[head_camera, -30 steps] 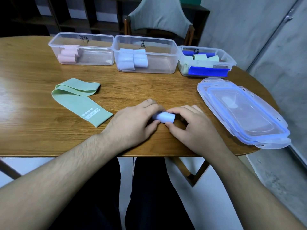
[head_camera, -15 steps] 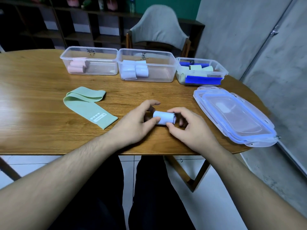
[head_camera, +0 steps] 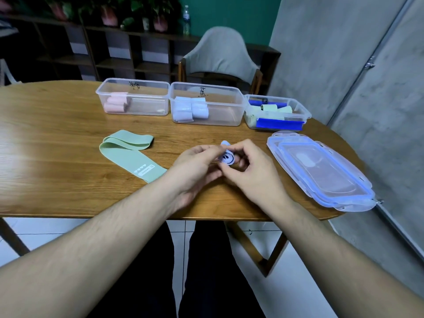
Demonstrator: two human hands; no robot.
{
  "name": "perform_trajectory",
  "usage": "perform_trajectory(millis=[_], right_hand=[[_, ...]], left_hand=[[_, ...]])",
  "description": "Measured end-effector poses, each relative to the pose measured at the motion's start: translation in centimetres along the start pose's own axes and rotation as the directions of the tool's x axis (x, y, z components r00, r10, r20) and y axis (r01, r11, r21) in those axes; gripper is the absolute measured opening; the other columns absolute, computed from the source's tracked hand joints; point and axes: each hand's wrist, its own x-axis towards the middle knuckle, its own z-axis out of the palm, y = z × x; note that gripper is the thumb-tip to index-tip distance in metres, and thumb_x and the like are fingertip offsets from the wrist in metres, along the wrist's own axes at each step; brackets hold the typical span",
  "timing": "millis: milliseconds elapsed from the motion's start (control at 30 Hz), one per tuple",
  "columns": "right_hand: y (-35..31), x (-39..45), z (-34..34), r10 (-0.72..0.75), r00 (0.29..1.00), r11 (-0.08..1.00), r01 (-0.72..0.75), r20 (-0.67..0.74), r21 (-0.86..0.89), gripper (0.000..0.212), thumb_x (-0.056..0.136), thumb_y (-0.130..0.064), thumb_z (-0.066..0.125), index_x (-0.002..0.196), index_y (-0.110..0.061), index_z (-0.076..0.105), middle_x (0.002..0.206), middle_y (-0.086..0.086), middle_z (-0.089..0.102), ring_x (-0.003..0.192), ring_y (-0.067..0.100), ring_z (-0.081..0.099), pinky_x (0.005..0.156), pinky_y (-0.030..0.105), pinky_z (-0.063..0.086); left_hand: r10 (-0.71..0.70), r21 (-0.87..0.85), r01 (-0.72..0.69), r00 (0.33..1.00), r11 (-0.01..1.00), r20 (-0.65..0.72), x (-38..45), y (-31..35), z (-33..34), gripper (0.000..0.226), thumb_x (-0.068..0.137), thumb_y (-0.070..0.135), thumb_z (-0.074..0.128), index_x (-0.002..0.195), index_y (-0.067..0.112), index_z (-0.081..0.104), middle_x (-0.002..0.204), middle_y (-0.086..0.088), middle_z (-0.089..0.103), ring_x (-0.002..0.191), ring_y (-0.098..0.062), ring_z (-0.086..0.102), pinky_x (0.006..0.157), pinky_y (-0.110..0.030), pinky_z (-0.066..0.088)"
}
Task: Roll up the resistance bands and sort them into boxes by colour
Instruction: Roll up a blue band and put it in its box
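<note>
Just above the tabletop [head_camera: 57, 157], the rolled pale-blue band [head_camera: 226, 157] is pinched between left hand [head_camera: 195, 166] and right hand [head_camera: 250, 171], both grips clamped. Likely light, soft, springy; best held across the outer wrap.

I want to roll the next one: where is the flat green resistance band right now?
In the head view, the flat green resistance band lies unrolled on the wooden table, left of the left hand and in front of the clear box of pink rolls.
</note>
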Motion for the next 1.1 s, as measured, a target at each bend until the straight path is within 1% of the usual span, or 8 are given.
perform_trajectory(millis=[100,333,467,567,667,867,1000,1100], right_hand=[[-0.1,0.7,0.4,-0.034,0.999,0.999,0.033,0.023,0.018,0.029,0.080,-0.011,0.079,0.107,-0.019,0.071,0.085,-0.002,0.060,0.074,0.006,0.052,0.071,0.016,0.042],[-0.6,2.6,1.6,-0.022,0.995,0.996,0.014,0.098,0.084,0.035,0.091,-0.002,0.065,0.123,-0.016,0.069,0.098,0.001,0.067,0.085,0.005,0.059,0.078,0.009,0.043],[-0.6,4.3,2.2,0.032,0.990,0.991,-0.050,0.139,0.126,0.033,0.095,-0.005,0.061,0.125,-0.016,0.068,0.110,0.002,0.071,0.100,0.005,0.062,0.089,0.008,0.042],[-0.3,6.0,2.5,0.092,0.980,0.967,-0.131,0.179,0.217,0.028,0.095,-0.004,0.062,0.118,-0.017,0.070,0.096,-0.002,0.070,0.086,0.003,0.060,0.082,0.012,0.045],[0.3,8.0,2.0,0.078,0.988,0.975,-0.103,0.133,0.197,0.028,0.091,-0.004,0.067,0.114,-0.020,0.068,0.084,-0.002,0.053,0.069,0.002,0.045,0.068,0.013,0.038],[0.7,13.0,0.7,0.096,0.973,0.995,-0.101,0.210,0.014,0.039,0.087,-0.020,0.074,0.121,-0.033,0.063,0.118,-0.009,0.060,0.081,0.004,0.053,0.079,0.011,0.044],[0.6,16.4,0.4,0.211,0.929,0.948,-0.270,0.304,0.166,0.027,0.088,-0.013,0.073,0.114,-0.017,0.070,0.096,0.000,0.072,0.078,0.005,0.062,0.075,0.022,0.050],[0.9,18.7,0.0,0.245,0.904,0.916,-0.334,0.350,0.223,0.022,0.087,-0.013,0.074,0.108,-0.020,0.072,0.086,-0.003,0.072,0.077,0.007,0.065,0.076,0.026,0.052]], left_hand=[[-0.005,-0.042,0.004,1.000,0.999,-0.027,0.6,0.5,-1.2,0.012,0.094,0.008,0.062,0.106,0.008,0.064,0.100,-0.013,0.070,0.087,-0.013,0.067,0.076,-0.020,0.056],[-0.008,-0.165,0.003,1.000,0.986,-0.027,2.6,2.0,-3.3,0.012,0.091,0.004,0.064,0.102,0.002,0.068,0.089,-0.011,0.074,0.081,-0.013,0.072,0.084,-0.023,0.056],[0.017,-0.085,-0.015,1.000,0.996,0.022,4.3,2.8,-4.4,0.030,0.090,0.000,0.064,0.120,-0.002,0.063,0.105,-0.014,0.073,0.086,-0.012,0.071,0.079,-0.017,0.057],[0.018,-0.017,-0.018,1.000,1.000,-0.020,5.7,3.9,-4.9,0.030,0.092,-0.006,0.058,0.121,-0.003,0.062,0.110,-0.016,0.070,0.080,-0.012,0.071,0.076,-0.017,0.058],[0.034,0.060,-0.031,0.999,0.998,-0.041,6.8,5.4,-5.1,0.023,0.092,-0.009,0.057,0.110,0.005,0.062,0.110,-0.014,0.067,0.081,-0.014,0.068,0.077,-0.020,0.058],[0.048,0.219,-0.048,0.999,0.975,0.004,9.3,8.6,-5.4,0.034,0.091,-0.010,0.054,0.119,0.010,0.056,0.109,-0.015,0.062,0.077,-0.016,0.066,0.080,-0.024,0.058],[0.106,0.266,-0.115,0.993,0.957,0.048,11.3,10.7,-5.4,0.036,0.091,-0.010,0.053,0.121,0.010,0.055,0.120,-0.014,0.060,0.089,-0.019,0.067,0.083,-0.028,0.060],[0.121,0.294,-0.138,0.990,0.946,0.076,12.8,11.7,-5.2,0.033,0.092,-0.006,0.052,0.119,0.012,0.056,0.106,-0.011,0.062,0.081,-0.018,0.064,0.070,-0.022,0.057]])
